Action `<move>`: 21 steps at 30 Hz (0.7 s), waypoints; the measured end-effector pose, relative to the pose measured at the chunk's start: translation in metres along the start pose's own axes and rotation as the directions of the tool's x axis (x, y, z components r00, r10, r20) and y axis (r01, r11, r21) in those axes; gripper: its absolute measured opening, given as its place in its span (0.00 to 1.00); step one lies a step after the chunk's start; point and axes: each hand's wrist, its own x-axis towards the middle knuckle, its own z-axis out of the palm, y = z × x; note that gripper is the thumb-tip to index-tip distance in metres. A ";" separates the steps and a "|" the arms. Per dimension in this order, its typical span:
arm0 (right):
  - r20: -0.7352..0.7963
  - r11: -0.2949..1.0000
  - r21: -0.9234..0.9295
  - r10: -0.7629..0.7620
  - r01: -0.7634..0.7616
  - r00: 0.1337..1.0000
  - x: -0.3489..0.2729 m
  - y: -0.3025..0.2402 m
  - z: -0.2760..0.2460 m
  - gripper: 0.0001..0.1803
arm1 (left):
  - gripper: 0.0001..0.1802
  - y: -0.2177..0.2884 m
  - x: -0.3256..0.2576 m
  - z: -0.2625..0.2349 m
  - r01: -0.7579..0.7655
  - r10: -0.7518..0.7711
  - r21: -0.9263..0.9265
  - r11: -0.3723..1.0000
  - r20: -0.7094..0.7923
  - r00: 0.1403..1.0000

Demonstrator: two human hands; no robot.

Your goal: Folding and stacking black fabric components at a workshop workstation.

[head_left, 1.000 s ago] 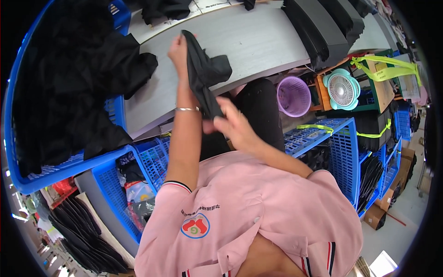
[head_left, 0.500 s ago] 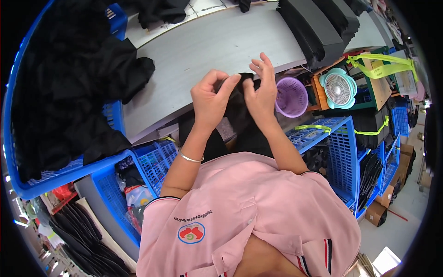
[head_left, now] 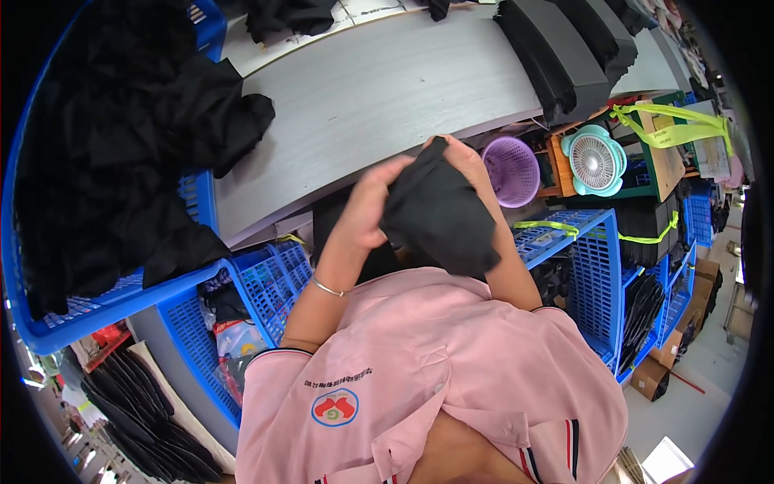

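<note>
A piece of black cloth (head_left: 442, 214) is raised between my hands, over my lap and just short of the table edge. Its top corner is bunched at my right hand (head_left: 468, 164), whose fingers close on it, partly behind the fabric. My left hand (head_left: 367, 208) lies against the cloth's left side. It is smeared by motion and its fingertips are partly covered, so its grip cannot be made out.
The grey table (head_left: 347, 105) spans the front, with stacked black pieces (head_left: 564, 68) at its far right. A large blue basket (head_left: 121, 302) heaped with black cloth (head_left: 121, 161) stands left. On the right are a purple bin (head_left: 512, 171), a small fan (head_left: 595, 161) and a blue crate (head_left: 592, 282).
The black cloth has come up from between my hands and now spreads in front of my right forearm. My left hand has moved lower, and my right hand's spread fingers have closed on the cloth.
</note>
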 end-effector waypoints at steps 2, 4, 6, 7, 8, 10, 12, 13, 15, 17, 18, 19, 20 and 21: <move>-0.032 0.978 -0.208 -0.031 0.023 0.999 0.010 0.018 -0.006 0.07 | 0.16 -0.019 -0.017 0.014 0.153 -0.154 0.025 0.988 0.072 0.985; -0.016 0.839 -0.532 -0.139 0.109 0.990 0.021 0.053 -0.013 0.05 | 0.17 -0.040 -0.021 0.004 0.259 -0.226 -0.126 0.958 0.231 0.946; 0.094 0.772 -0.589 -0.226 0.237 0.970 0.024 0.078 -0.015 0.07 | 0.17 -0.073 -0.003 -0.043 0.301 -0.184 -0.228 0.926 0.425 0.886; 0.083 0.784 -0.587 -0.192 0.203 0.978 0.019 0.081 -0.016 0.07 | 0.17 -0.071 0.002 -0.040 0.380 -0.130 -0.306 0.873 0.604 0.786; 0.072 0.795 -0.583 -0.157 0.169 0.985 0.013 0.085 -0.018 0.07 | 0.17 -0.070 0.000 -0.037 0.384 -0.133 -0.308 0.870 0.605 0.785; 0.047 0.816 -0.569 -0.091 0.102 0.995 0.000 0.091 -0.022 0.08 | 0.20 -0.043 0.010 -0.001 0.349 -0.114 -0.460 0.816 0.463 0.879; 0.044 0.831 -0.555 -0.011 0.034 0.999 -0.010 0.096 -0.023 0.08 | 0.24 -0.016 -0.002 0.035 0.260 -0.096 -0.600 0.757 0.292 0.952; 0.047 0.837 -0.548 0.033 -0.002 0.998 -0.014 0.099 -0.022 0.08 | 0.26 -0.001 -0.008 0.052 0.200 -0.090 -0.661 0.723 0.198 0.976; 0.040 0.845 -0.531 0.096 -0.060 0.995 -0.023 0.102 -0.024 0.09 | 0.28 0.006 0.000 0.062 0.150 -0.100 -0.707 0.691 0.111 0.989; 0.048 0.845 -0.520 0.176 -0.125 0.983 -0.026 0.105 -0.023 0.09 | 0.30 -0.009 0.022 0.039 -0.352 0.357 0.139 0.926 -0.017 0.934; 0.059 0.844 -0.513 0.217 -0.157 0.974 -0.027 0.105 -0.023 0.09 | 0.30 0.001 0.017 0.044 -0.359 0.366 0.147 0.922 -0.025 0.930; 0.059 0.841 -0.505 0.256 -0.192 0.965 -0.027 0.103 -0.025 0.10 | 0.31 0.015 0.012 0.052 -0.321 0.346 0.139 0.937 -0.229 0.910; -0.112 0.850 -0.509 0.090 -0.135 0.990 -0.027 0.093 -0.034 0.11 | 0.32 0.024 0.009 0.055 -0.284 0.309 0.122 0.951 -0.423 0.852; -0.272 0.848 -0.525 -0.083 -0.076 0.959 -0.027 0.076 -0.036 0.13 | 0.32 0.021 0.007 0.048 -0.287 0.312 0.123 0.950 -0.426 0.849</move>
